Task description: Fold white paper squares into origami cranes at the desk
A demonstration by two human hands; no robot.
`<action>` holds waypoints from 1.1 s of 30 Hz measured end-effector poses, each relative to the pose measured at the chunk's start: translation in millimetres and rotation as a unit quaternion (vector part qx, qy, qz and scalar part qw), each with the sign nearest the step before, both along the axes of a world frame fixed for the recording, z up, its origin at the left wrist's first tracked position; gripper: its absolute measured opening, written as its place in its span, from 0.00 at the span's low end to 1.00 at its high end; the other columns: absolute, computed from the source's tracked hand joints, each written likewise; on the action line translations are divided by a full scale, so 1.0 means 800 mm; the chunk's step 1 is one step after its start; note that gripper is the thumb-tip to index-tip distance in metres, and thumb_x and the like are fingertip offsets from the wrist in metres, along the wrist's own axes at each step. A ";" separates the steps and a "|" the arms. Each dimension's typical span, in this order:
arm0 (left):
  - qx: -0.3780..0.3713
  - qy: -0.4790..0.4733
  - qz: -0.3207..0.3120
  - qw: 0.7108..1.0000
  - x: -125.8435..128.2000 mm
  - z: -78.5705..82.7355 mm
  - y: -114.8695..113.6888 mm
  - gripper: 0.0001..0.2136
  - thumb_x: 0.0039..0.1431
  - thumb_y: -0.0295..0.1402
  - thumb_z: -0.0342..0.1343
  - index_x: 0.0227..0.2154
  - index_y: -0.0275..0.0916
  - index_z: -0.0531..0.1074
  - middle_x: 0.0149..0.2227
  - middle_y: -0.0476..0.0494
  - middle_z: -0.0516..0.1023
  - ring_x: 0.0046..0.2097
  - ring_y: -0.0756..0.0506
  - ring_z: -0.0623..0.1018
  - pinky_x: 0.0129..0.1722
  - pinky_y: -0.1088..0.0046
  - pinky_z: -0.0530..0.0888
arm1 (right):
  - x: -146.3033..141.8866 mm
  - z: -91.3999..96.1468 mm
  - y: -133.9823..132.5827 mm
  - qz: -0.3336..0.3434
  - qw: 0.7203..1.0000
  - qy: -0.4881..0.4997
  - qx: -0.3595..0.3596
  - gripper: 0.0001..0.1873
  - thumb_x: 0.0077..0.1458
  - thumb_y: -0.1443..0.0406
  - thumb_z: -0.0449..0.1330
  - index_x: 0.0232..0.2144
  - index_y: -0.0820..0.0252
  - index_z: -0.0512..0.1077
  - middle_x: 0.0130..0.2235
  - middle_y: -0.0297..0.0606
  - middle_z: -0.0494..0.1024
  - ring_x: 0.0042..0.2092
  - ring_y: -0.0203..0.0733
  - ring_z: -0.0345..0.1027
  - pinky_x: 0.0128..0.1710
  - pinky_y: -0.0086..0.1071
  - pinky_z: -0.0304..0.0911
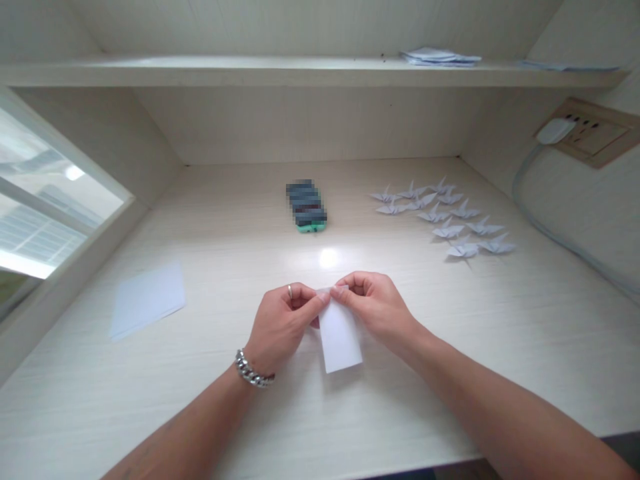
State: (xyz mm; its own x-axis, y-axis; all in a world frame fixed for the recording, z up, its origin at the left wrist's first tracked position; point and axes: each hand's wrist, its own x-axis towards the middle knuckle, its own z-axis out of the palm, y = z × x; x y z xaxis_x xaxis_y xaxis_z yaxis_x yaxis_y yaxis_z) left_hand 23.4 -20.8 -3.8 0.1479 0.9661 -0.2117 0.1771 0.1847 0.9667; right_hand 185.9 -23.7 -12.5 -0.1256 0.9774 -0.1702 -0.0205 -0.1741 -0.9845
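Note:
A folded white sheet of paper (341,337), a narrow rectangle, is held just above the desk near its front. My left hand (283,320), with a ring and a chain bracelet, pinches its far edge at the left between thumb and fingers. At the same edge, on the right, my right hand (377,303) pinches the paper too. Both thumbs lie on top, close together, and the fingers behind the sheet are partly hidden. Several folded white paper cranes (449,230) stand in a group at the back right. Flat white sheets (149,300) lie to the left.
A dark, pixelated object with a green edge (311,227) lies at the desk's back middle. Folded papers (440,57) rest on the shelf (250,75) above. On the right wall a white plug (556,131) sits in a socket, its cable (550,233) running down. A window (55,193) is at left.

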 end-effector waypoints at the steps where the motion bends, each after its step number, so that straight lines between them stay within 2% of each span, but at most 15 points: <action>1: 0.000 0.002 0.002 1.000 0.000 0.000 0.000 0.13 0.48 0.39 0.64 0.20 0.35 0.72 0.20 0.49 0.74 0.23 0.51 0.71 0.22 0.78 0.67 | 0.000 -0.001 0.000 0.000 1.000 0.000 0.001 0.10 0.49 0.60 0.63 0.24 0.62 0.72 0.26 0.35 0.73 0.26 0.34 0.64 0.24 0.28 0.59; 11: -0.019 0.011 0.011 1.000 0.002 0.004 -0.003 0.13 0.48 0.38 0.64 0.19 0.35 0.71 0.18 0.50 0.72 0.23 0.52 0.70 0.22 0.78 0.65 | -0.002 -0.001 0.000 0.006 1.000 0.005 -0.006 0.10 0.50 0.61 0.63 0.24 0.62 0.72 0.26 0.35 0.73 0.26 0.34 0.63 0.25 0.28 0.58; 21: -0.013 0.001 0.012 1.000 0.001 -0.001 -0.003 0.14 0.48 0.39 0.65 0.20 0.34 0.71 0.19 0.50 0.73 0.23 0.52 0.70 0.23 0.78 0.66 | -0.002 -0.002 0.001 0.007 1.000 0.008 -0.006 0.09 0.51 0.61 0.63 0.25 0.62 0.72 0.26 0.34 0.73 0.27 0.34 0.63 0.26 0.28 0.57; 24: 0.004 -0.045 0.004 0.999 -0.001 -0.006 -0.001 0.12 0.50 0.39 0.64 0.25 0.34 0.73 0.23 0.49 0.74 0.25 0.51 0.72 0.26 0.77 0.69 | -0.001 -0.002 0.005 -0.002 0.998 0.056 -0.015 0.09 0.50 0.62 0.64 0.27 0.63 0.72 0.27 0.34 0.73 0.28 0.33 0.63 0.27 0.27 0.58; 26: 0.023 -0.095 -0.005 0.995 -0.003 -0.008 0.000 0.11 0.54 0.39 0.61 0.33 0.35 0.75 0.27 0.47 0.76 0.28 0.50 0.74 0.29 0.74 0.72 | 0.001 -0.001 0.006 0.005 0.993 0.111 -0.045 0.09 0.50 0.62 0.65 0.31 0.62 0.72 0.27 0.32 0.72 0.27 0.32 0.64 0.27 0.27 0.58; 29: 0.066 -0.116 -0.045 0.990 -0.005 -0.008 0.001 0.14 0.57 0.36 0.60 0.44 0.38 0.74 0.39 0.43 0.79 0.36 0.48 0.76 0.37 0.72 0.74 | 0.003 0.001 0.006 0.058 0.973 0.201 -0.099 0.15 0.50 0.62 0.66 0.39 0.61 0.71 0.28 0.32 0.74 0.28 0.32 0.66 0.28 0.27 0.59; 31: 0.098 -0.091 -0.073 0.988 -0.006 -0.006 0.001 0.13 0.55 0.33 0.61 0.44 0.38 0.75 0.43 0.42 0.78 0.41 0.47 0.76 0.42 0.71 0.73 | 0.002 0.001 0.005 0.095 0.959 0.241 -0.117 0.18 0.50 0.62 0.66 0.44 0.61 0.70 0.30 0.34 0.75 0.28 0.31 0.66 0.29 0.27 0.60; 33: 0.117 -0.072 -0.074 0.988 -0.007 -0.005 0.002 0.07 0.54 0.33 0.61 0.36 0.37 0.77 0.43 0.41 0.78 0.44 0.45 0.76 0.44 0.71 0.73 | 0.002 0.000 0.005 0.118 0.953 0.247 -0.132 0.22 0.48 0.62 0.68 0.46 0.60 0.70 0.30 0.33 0.74 0.28 0.32 0.66 0.29 0.27 0.60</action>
State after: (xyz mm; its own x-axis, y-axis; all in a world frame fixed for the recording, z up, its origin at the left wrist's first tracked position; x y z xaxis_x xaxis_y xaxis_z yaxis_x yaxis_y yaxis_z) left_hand 18.0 -19.6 -7.5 0.3026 0.9519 0.0476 0.0433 -0.0636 0.9970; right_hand 187.7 -19.9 -12.7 -0.4650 0.8435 -0.2689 -0.3993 -0.4708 -0.7867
